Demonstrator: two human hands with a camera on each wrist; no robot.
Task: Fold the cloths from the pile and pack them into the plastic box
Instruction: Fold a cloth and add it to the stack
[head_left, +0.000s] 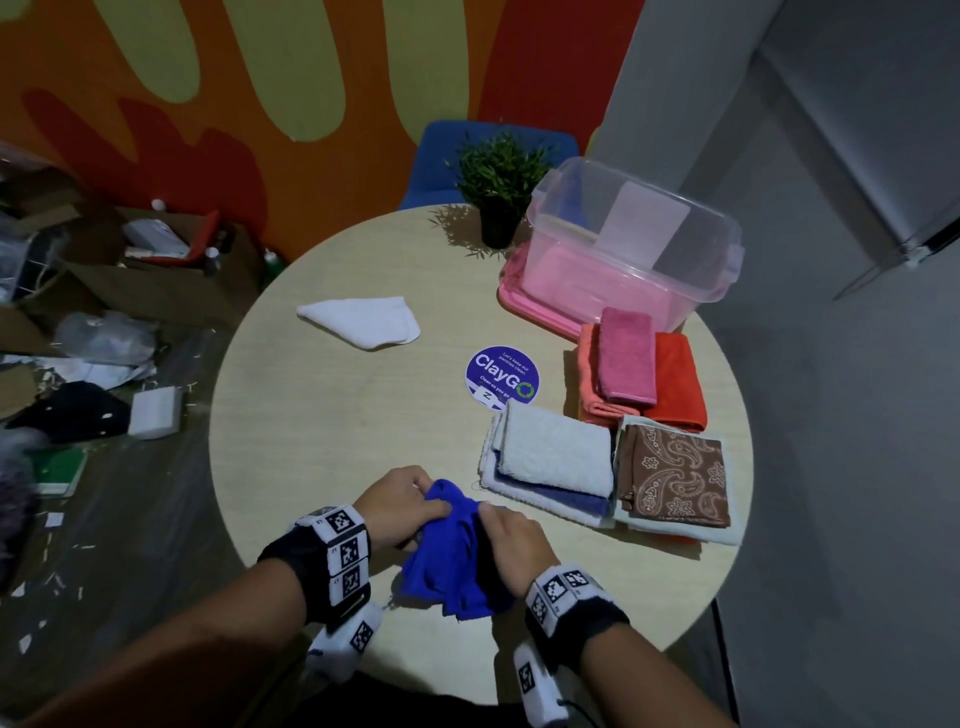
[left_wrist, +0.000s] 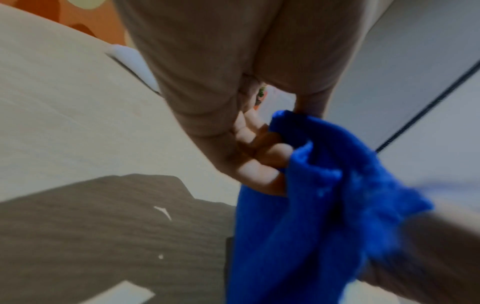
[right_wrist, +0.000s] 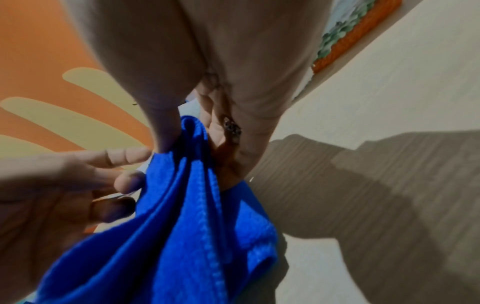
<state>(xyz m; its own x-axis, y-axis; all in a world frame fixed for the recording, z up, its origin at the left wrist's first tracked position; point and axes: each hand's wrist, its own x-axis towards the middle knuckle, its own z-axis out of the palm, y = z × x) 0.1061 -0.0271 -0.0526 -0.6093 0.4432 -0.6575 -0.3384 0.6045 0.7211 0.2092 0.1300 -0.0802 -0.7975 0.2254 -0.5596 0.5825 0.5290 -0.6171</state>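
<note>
- The left hand (head_left: 402, 501) grips the upper edge of a bunched blue cloth (head_left: 457, 556); in the left wrist view its fingers (left_wrist: 259, 164) are curled into the fabric, with the thumb pressing the top hem.
- The right hand (head_left: 511, 540) pinches the same cloth just beside the left, thumb on one side and curled fingers on the other.
- The cloth hangs in loose folds at the near edge of the round table (head_left: 332, 415).
- Folded cloths (head_left: 608, 457) lie in stacks along the right edge.
- The plastic box (head_left: 628, 244) stands at the far right edge, beside a potted plant (head_left: 498, 182).
- A white cloth (head_left: 363, 322) lies toward the far left.
</note>
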